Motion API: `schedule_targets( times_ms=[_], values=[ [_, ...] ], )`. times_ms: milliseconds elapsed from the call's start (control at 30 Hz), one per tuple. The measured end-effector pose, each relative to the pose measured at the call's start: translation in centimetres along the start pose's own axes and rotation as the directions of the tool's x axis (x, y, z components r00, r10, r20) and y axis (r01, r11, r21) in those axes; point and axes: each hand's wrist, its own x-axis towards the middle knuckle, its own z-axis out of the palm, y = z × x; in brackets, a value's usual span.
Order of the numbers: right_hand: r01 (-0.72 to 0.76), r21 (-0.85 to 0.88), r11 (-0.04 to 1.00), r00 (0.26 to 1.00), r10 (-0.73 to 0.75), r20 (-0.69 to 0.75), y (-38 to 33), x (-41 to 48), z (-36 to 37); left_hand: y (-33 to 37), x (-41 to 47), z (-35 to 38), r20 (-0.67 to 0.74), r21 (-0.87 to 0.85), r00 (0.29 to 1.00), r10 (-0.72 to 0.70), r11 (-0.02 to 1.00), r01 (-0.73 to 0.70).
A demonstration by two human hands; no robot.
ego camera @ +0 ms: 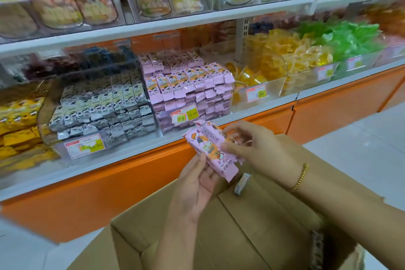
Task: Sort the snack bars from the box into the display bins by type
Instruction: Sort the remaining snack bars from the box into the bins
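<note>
Both hands hold a small bundle of pink snack bars [207,143]: the left hand [195,184] curls round its lower end, and the right hand [256,149] pinches its upper right edge. The bundle sits tilted above the open cardboard box [241,221], near the pink-bar bin [166,124].

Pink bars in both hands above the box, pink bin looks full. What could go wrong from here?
1. The pink bars sit fanned between the left grip and right grip; one may slip and drop back into the cardboard box.
2. The pink bin is already stacked high, so added bars might slide off the front of the pile.
3. The grey-bar bin stands directly beside it; a hasty drop could land there.
</note>
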Motion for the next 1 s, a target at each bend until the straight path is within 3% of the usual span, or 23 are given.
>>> schedule_targets(
  times_ms=[100, 233, 300, 433, 533, 567, 633, 733, 833, 1000],
  values=[
    [0.09, -0.055, 0.994, 0.996, -0.089, 0.017, -0.6, -0.7, 0.0, 0.9, -0.3, 0.7, 0.003, -0.009, 0.999, 0.053, 0.999, -0.053],
    [0.111, 0.07, 0.991, 0.993, -0.113, 0.031, -1.4, -0.9, -0.2, 2.1, 0.0, 1.4, 0.044, -0.016, 0.994, 0.097, 0.995, -0.097],
    [0.159, -0.014, 0.987, 0.987, -0.158, 0.027, -1.6, -0.7, 0.0, 2.5, 0.6, 1.9, 0.044, 0.023, 0.993, 0.111, 0.993, -0.113],
    [0.265, -0.208, 0.942, 0.942, -0.298, -0.152, -2.0, 1.4, 1.1, 3.9, 2.6, 3.7, 0.102, 0.107, 0.989, 0.11, 0.987, -0.121],
    [0.244, -0.239, 0.94, 0.932, -0.295, -0.209, -2.8, 5.8, 0.7, 7.0, 5.5, 5.0, 0.08, 0.318, 0.978, 0.191, 0.925, -0.207],
    [0.211, -0.256, 0.943, 0.937, -0.27, -0.223, -3.1, 7.8, 0.6, 8.3, 6.7, 5.0, 0.046, 0.457, 0.965, 0.259, 0.853, -0.251],
    [0.149, -0.316, 0.937, 0.928, -0.243, -0.283, -3.3, 12.6, 0.6, 11.3, 9.2, 4.6, 0.001, 0.738, 0.877, 0.48, 0.592, -0.324],
    [0.09, -0.378, 0.921, 0.924, -0.219, -0.314, -3.8, 19.8, 1.9, 15.9, 12.5, 3.1, 0.077, 0.943, 0.76, 0.645, 0.201, -0.265],
    [0.041, -0.474, 0.879, 0.951, -0.179, -0.25, -4.9, 25.2, 4.1, 19.3, 15.4, 1.9, 0.16, 0.986, 0.77, 0.618, -0.128, -0.103],
    [-0.034, -0.442, 0.896, 0.994, -0.015, -0.106, -5.3, 31.4, 7.6, 21.4, 19.2, 1.1, 0.195, 0.936, 0.882, 0.429, -0.349, -0.037]
  ],
)
